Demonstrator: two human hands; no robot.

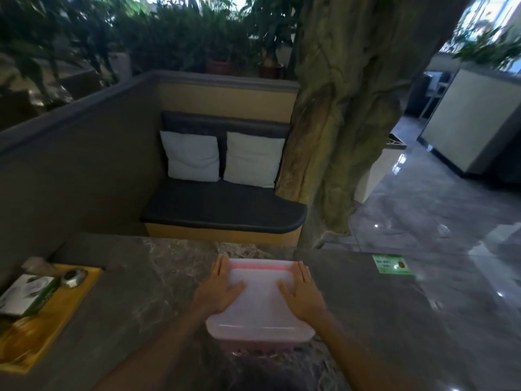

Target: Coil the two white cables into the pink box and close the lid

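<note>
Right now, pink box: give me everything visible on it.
The pink box sits on the marble table straight ahead of the person. Its pale, translucent lid, plastic by the look, covers the top; a pink strip shows along the far edge. Only the near wall shows, seemingly perforated. The left hand and right hand lie flat on the lid's two sides, fingers spread. The contents are hidden.

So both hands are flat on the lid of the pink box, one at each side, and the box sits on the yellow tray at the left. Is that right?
Not quite. The head view shows the left hand and right hand flat on the lid of the pink box, one at each side, but the box sits on the marble table, well apart from the yellow tray at the left.
</note>
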